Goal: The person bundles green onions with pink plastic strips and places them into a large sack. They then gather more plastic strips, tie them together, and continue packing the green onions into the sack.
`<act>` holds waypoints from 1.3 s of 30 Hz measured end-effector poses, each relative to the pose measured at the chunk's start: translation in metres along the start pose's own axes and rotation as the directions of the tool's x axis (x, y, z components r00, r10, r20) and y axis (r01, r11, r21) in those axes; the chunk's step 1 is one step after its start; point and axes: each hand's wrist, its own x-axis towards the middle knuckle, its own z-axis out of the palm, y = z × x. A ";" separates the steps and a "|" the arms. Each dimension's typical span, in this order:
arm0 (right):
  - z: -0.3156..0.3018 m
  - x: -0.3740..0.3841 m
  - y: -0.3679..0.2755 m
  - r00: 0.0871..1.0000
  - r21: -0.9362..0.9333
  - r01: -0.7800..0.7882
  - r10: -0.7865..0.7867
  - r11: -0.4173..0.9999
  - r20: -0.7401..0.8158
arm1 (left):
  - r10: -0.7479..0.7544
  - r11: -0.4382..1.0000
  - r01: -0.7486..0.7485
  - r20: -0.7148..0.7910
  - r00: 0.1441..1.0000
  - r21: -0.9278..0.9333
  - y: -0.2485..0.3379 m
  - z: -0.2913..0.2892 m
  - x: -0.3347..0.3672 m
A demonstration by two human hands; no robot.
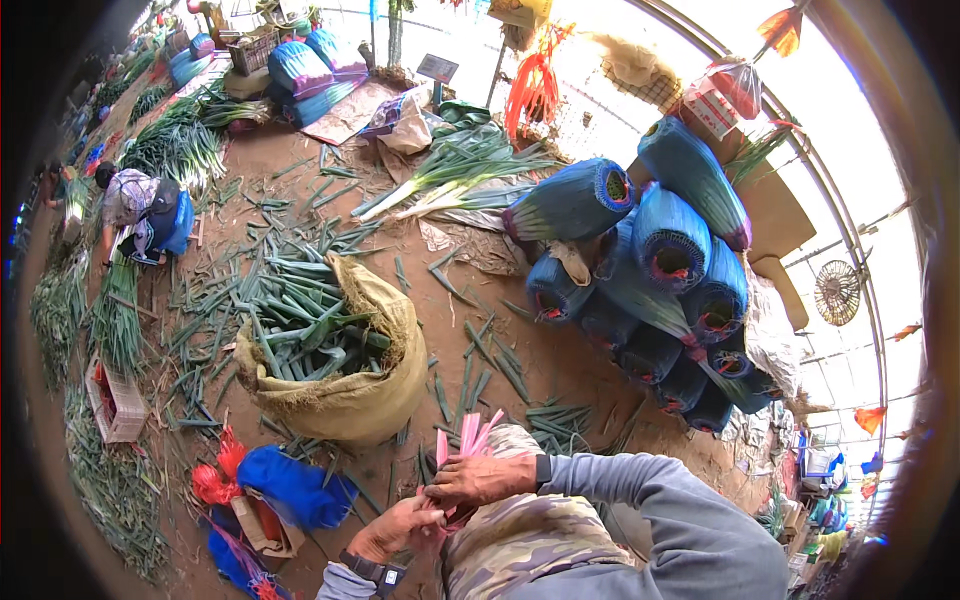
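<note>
Close to my lap, both hands meet on a bundle of pink plastic strips [472, 436]. My right hand [482, 478] lies across the bundle with its fingers curled round it, and the loose ends stick up beyond. Lower and to the left, my left hand [405, 527] pinches the bundle's lower part, where more pink shows beside my leg. Just ahead stands a large yellow-brown sack [385, 395], its mouth open and full of cut green leek leaves [310, 320]. Blue mesh netting [295, 487] and red mesh netting [222, 468] lie left of my hands, by a small cardboard box [268, 525].
Blue net bags [672, 250] are stacked at the right. Long leeks [450, 175] lie beyond the sack, and leaf scraps [195, 350] litter the dirt floor. A person [150, 215] bends over leeks at the far left. Nearer, a carton [118, 405] stands at the left.
</note>
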 end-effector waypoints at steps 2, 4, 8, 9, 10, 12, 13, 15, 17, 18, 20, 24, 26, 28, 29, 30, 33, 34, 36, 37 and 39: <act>0.003 0.001 0.002 1.000 -0.006 -0.011 0.011 1.000 0.020 | 0.063 0.956 -0.025 -0.121 0.991 0.292 -0.005 0.002 0.005; 0.000 0.014 -0.004 0.991 0.004 -0.088 0.087 0.996 0.100 | 0.329 0.754 -0.104 -0.235 0.915 0.649 -0.030 -0.010 0.012; 0.008 0.010 0.002 0.980 0.105 -0.088 0.105 0.991 -0.172 | 0.647 0.398 0.102 -0.358 0.673 0.912 0.007 0.037 -0.003; 0.011 0.009 0.004 0.980 0.111 -0.086 0.104 0.990 -0.169 | 0.644 0.403 0.106 -0.364 0.673 0.909 0.006 0.038 -0.004; 0.015 0.005 0.007 0.980 0.133 -0.151 0.166 0.980 -0.111 | 0.690 0.364 0.084 -0.329 0.644 0.928 0.003 0.038 -0.003; 0.023 0.003 0.013 0.972 0.170 -0.215 0.228 0.962 -0.060 | 0.753 0.277 -0.018 -0.206 0.625 0.961 0.003 0.034 -0.008; 0.028 0.000 0.015 0.972 0.174 -0.214 0.227 0.961 -0.059 | 0.751 0.280 -0.014 -0.209 0.626 0.960 0.006 0.031 -0.011; 0.021 0.008 0.008 0.978 0.157 -0.209 0.206 0.965 0.036 | 0.680 0.284 -0.176 -0.068 0.730 0.943 0.011 0.024 -0.016; 0.019 0.012 -0.001 0.951 0.001 -0.266 0.262 0.964 0.167 | 0.629 0.293 -0.194 -0.036 0.777 0.936 0.017 0.016 -0.020; 0.022 0.015 -0.002 0.969 -0.108 -0.240 0.245 0.965 0.036 | 0.576 0.417 -0.232 -0.059 0.815 0.879 0.018 0.010 -0.019; 0.017 0.020 -0.003 0.970 -0.261 -0.241 0.222 0.935 -0.100 | 0.444 0.753 -0.242 -0.200 0.874 0.612 0.028 0.015 -0.021; -0.040 0.035 -0.015 0.991 -0.362 0.064 -0.102 0.930 -0.085 | 0.282 0.959 -0.271 -0.193 0.940 0.083 0.058 0.024 -0.031; -0.053 0.038 -0.008 0.974 -0.344 0.179 -0.215 0.922 -0.070 | 0.192 0.981 -0.191 -0.197 0.961 0.024 0.066 0.026 -0.028; -0.067 0.037 0.002 0.940 -0.291 0.298 -0.333 0.909 -0.079 | 0.180 0.977 -0.193 -0.136 0.974 -0.091 0.072 0.021 -0.017; -0.069 0.033 0.008 0.941 -0.262 0.298 -0.329 0.918 -0.082 | 0.179 0.978 -0.190 -0.129 0.975 -0.082 0.073 0.020 -0.009; -0.072 0.027 0.015 0.940 -0.264 0.298 -0.330 0.917 -0.084 | 0.250 0.962 -0.261 -0.117 0.961 -0.084 0.076 0.019 0.001; -0.094 0.014 0.034 0.946 -0.272 0.254 -0.297 0.928 -0.130 | 0.308 0.949 -0.311 -0.056 0.950 -0.059 0.106 0.017 0.026; -0.103 0.010 0.040 0.949 -0.268 0.217 -0.267 0.939 -0.166 | 0.265 0.964 -0.267 -0.078 0.961 -0.012 0.120 0.018 0.031; -0.126 -0.001 0.058 0.957 -0.231 0.190 -0.232 0.954 -0.172 | 0.250 0.958 -0.225 -0.132 0.959 0.178 0.151 0.024 0.050; -0.137 -0.007 0.068 0.965 -0.185 0.165 -0.197 0.969 -0.172 | 0.248 0.957 -0.222 -0.130 0.960 0.186 0.162 0.027 0.063; -0.163 -0.018 0.090 0.958 -0.165 0.161 -0.194 0.973 -0.212 | 0.252 0.939 -0.208 -0.135 0.958 0.274 0.191 0.037 0.086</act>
